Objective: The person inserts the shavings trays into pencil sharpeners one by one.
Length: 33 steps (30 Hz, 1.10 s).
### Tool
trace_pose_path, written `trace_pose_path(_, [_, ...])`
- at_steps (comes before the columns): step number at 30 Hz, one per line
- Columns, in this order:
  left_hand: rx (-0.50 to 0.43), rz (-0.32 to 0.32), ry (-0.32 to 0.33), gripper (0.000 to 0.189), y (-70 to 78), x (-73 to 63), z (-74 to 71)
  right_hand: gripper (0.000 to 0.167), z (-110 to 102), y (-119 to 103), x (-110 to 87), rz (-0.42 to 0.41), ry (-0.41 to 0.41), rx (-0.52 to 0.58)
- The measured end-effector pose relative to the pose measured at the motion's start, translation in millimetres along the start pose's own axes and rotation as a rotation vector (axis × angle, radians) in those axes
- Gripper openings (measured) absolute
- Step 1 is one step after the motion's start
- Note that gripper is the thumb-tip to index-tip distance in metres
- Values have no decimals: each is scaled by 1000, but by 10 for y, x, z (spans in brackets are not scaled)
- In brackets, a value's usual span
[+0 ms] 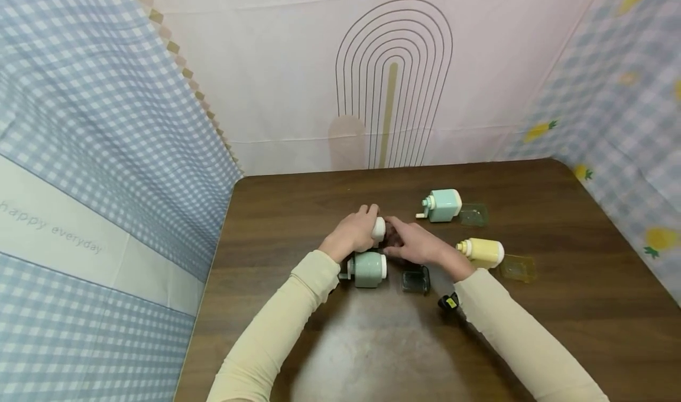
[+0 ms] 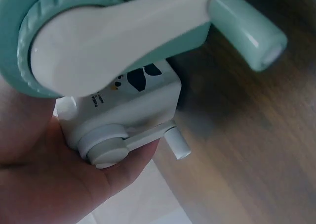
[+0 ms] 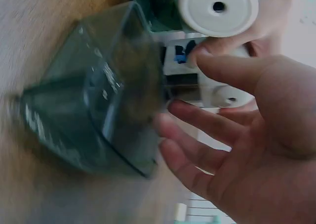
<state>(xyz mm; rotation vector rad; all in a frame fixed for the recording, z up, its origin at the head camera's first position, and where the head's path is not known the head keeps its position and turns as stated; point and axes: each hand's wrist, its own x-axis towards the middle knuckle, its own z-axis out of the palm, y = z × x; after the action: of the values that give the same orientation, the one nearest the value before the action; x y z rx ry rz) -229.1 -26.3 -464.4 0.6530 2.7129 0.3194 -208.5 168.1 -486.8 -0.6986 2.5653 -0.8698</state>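
My left hand (image 1: 353, 230) grips a white crank pencil sharpener (image 2: 148, 103) with a panda print, its small crank in view in the left wrist view. Right beside it lies a green pencil sharpener (image 1: 368, 270), its large white crank arm close to the camera in that view. My right hand (image 1: 417, 243) is at the other end of the white sharpener, thumb and fingers pinching its smoky clear shavings drawer (image 3: 185, 93). Below that hand a dark green transparent drawer (image 1: 414, 281) lies on the table; it looms blurred in the right wrist view.
A light blue sharpener (image 1: 444, 206) lies at the back right with a clear drawer (image 1: 473, 214) beside it. Nearer is a yellow sharpener (image 1: 485, 252) with a yellow drawer (image 1: 518, 268). The brown table (image 1: 287, 201) meets a pale cloth backdrop (image 1: 282, 106) behind.
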Motion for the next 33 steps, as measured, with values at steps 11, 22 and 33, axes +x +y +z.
trace_pose_path(11, [-3,61,163,84,-57,-190,-118,73,-117,-63,-489,-105,24,-227])
trace_pose_path(22, [49,454,343,55,125,-660,24,77,20,119,-976,-96,81,-418])
trace_pose_path(33, [211,278,116,80,164,-774,285,75,134,153,-1076,-95,81,-423])
